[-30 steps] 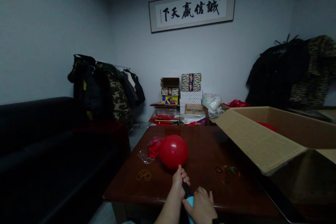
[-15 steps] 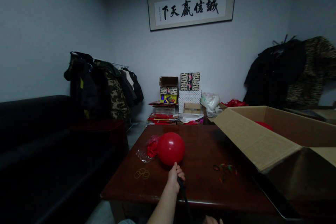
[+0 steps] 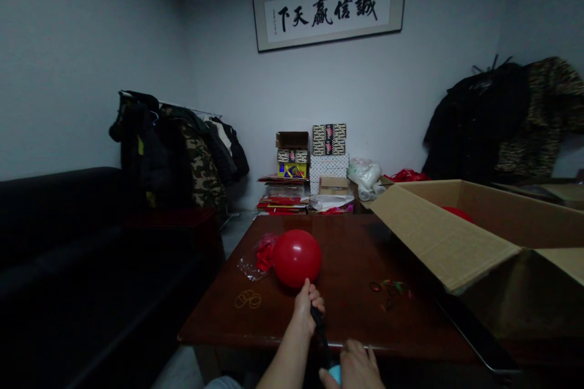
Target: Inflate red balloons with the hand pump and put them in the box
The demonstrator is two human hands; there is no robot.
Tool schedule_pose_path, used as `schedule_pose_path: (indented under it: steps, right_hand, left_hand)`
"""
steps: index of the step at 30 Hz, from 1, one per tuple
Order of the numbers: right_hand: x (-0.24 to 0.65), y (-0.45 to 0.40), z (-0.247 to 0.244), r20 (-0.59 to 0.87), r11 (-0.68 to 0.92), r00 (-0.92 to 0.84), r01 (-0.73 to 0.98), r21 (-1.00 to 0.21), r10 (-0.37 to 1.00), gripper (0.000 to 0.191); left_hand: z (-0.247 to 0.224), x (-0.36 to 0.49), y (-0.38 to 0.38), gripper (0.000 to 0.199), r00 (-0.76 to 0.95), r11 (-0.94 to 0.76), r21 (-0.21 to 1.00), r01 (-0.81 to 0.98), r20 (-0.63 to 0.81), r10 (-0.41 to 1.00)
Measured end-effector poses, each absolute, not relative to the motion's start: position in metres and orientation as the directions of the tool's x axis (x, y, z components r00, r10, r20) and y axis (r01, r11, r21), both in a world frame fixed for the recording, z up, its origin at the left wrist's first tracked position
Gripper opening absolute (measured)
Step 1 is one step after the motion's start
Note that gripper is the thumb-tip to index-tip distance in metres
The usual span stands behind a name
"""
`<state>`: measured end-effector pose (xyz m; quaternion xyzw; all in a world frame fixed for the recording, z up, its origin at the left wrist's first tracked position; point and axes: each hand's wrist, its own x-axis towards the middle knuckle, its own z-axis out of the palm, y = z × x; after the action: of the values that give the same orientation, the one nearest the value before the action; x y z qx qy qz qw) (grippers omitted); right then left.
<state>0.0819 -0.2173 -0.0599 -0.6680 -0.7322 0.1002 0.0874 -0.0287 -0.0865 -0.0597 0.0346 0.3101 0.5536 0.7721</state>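
A round, inflated red balloon (image 3: 297, 258) is just above the brown table, its neck toward me. My left hand (image 3: 309, 304) is closed around the balloon's neck and the black nozzle end of a balloon pump (image 3: 321, 329). The pump slants down toward me, and a light blue part of it shows at the bottom edge. My right hand (image 3: 358, 368) is wrapped around that blue part, its lower side cut off by the frame. A clear bag with red uninflated balloons (image 3: 264, 255) lies left of the inflated one.
Yellow rubber bands (image 3: 248, 299) lie on the table (image 3: 351, 243) at the left, small coloured bands (image 3: 390, 292) at the right. A large open cardboard box (image 3: 447, 237) with something red inside stands at the right. A black sofa (image 3: 68, 267) runs along the left.
My right hand has risen from the bottom edge, and the pump's light blue part now shows in it. My left hand and the balloon stay nearly in place; the balloon's size looks about the same.
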Motion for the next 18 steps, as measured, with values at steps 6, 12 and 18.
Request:
schedule_pose_path:
  steps: [6, 12, 18]
  right_hand:
    - [0.076, -0.197, -0.031, 0.046, 0.108, -0.099, 0.948, -0.3, 0.994, 0.049]
    - [0.068, -0.19, -0.034, 0.047, 0.106, -0.096, 0.938, -0.33, 0.994, 0.048]
    - [0.078, -0.212, -0.064, 0.016, 0.08, -0.078, 0.965, -0.251, 0.997, 0.046]
  left_hand:
    - [-0.059, -0.021, -0.097, 0.035, 0.223, 0.38, 0.414, -0.827, -0.379, 0.898]
    - [-0.062, -0.025, -0.097, 0.036, 0.142, 0.338, 0.543, -0.769, -0.37, 0.918]
    - [-0.069, -0.022, -0.092, 0.036, 0.101, 0.37, 0.548, -0.75, -0.458, 0.883]
